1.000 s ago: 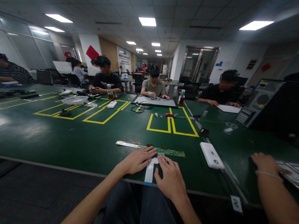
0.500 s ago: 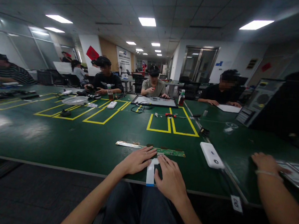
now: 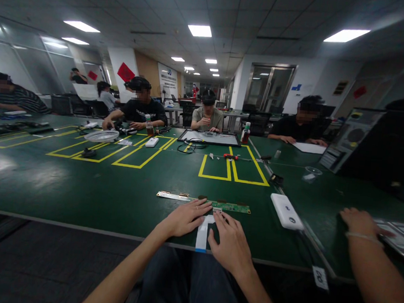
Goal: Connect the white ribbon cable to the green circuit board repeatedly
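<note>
My left hand lies flat on the green table, fingers stretched toward a long narrow circuit board. My right hand rests beside it, its fingers reaching the board's near edge. Between the two hands lies a white flat ribbon cable with a blue end, running from the board to the table's front edge. Both hands touch the cable's sides near the connector. Neither hand wraps round anything.
A white power bank lies right of the board. A co-worker's hand rests on a device at the far right. Yellow tape boxes mark the table's middle. Several people sit at the far side with a framed panel, bottles and cables.
My hands stay nearly still on the cable. The view has shifted slightly. People across the table have moved their arms.
</note>
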`<state>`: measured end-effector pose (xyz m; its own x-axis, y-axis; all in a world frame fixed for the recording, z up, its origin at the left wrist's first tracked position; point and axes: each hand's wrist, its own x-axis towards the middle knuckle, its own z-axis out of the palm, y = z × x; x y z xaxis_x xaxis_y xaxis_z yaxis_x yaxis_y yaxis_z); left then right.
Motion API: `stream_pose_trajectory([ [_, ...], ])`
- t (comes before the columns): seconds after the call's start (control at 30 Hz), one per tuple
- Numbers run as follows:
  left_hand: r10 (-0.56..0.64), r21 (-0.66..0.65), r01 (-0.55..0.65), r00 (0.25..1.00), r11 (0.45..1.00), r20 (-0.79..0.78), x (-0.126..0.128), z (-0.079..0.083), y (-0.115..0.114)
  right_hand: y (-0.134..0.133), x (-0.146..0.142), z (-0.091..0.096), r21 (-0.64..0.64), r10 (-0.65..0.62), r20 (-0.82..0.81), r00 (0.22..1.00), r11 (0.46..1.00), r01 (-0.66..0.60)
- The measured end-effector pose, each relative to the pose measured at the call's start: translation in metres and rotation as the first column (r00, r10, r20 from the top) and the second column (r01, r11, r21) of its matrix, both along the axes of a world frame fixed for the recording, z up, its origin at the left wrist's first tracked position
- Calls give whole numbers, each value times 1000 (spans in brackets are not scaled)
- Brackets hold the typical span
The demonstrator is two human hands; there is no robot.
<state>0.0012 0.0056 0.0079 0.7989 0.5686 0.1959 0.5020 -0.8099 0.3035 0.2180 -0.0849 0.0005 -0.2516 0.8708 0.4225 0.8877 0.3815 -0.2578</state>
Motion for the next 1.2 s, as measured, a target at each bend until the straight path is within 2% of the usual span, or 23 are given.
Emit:
stream_pose_trajectory([
  [0.43, -13, 1, 13, 1000, 1000, 4, 0, -2, 1, 2, 0, -5, -16, 20, -7, 1000, 1000, -20],
  [1.2, 5, 4, -5, 1000, 1000, -19, 1, 2, 3, 3, -2, 0, 8, -59, 16, 998, 998, 59],
])
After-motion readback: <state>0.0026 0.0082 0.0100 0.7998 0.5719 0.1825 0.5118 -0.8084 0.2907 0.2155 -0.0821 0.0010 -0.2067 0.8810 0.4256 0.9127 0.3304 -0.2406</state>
